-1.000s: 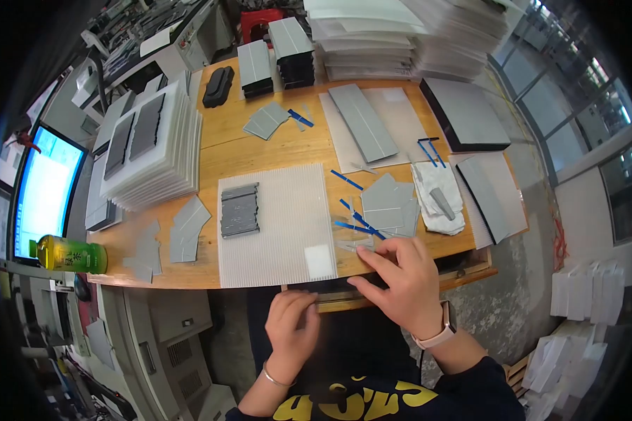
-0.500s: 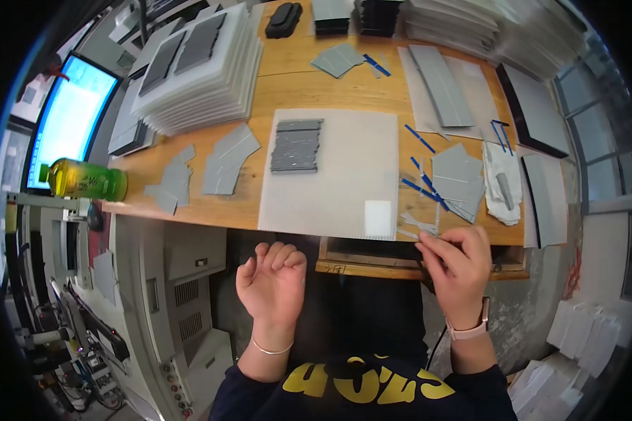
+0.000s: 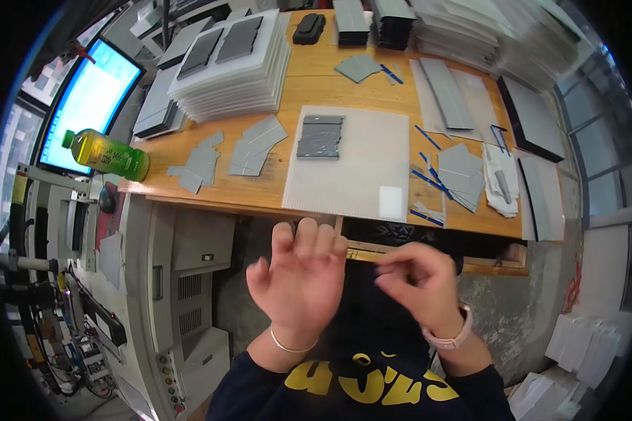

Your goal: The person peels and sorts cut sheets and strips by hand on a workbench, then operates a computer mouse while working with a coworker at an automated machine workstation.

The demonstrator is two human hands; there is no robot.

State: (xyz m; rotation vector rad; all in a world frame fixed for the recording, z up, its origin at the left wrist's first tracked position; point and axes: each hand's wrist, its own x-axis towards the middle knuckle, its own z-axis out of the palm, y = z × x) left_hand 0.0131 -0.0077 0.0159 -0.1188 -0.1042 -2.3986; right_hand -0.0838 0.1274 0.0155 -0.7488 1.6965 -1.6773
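Observation:
My left hand (image 3: 302, 274) is palm up in front of the table edge, fingers bent but apart, holding nothing. To its right my right hand (image 3: 425, 284) hangs over the open drawer area, thumb and fingertips slightly apart and somewhat blurred; nothing shows between them. Beyond both hands a translucent ribbed sheet (image 3: 358, 175) lies on the table, bearing a small stack of grey strips (image 3: 320, 138) and a white rectangle (image 3: 391, 202). A short blue strip (image 3: 426, 217) rests near the table edge, beside that sheet.
Grey flat pieces (image 3: 460, 175) with blue strips lie at right, next to a white cloth (image 3: 501, 186). More grey pieces (image 3: 258, 147) are at left, near a green-labelled bottle (image 3: 109, 154). Stacked ribbed sheets (image 3: 232, 84) stand behind. An open drawer (image 3: 470, 256) projects below the tabletop.
My right hand has moved left, away from the table edge, and its pinch has loosened. A blue strip now shows where it was. My left hand has risen and moved right, fingers spreading.

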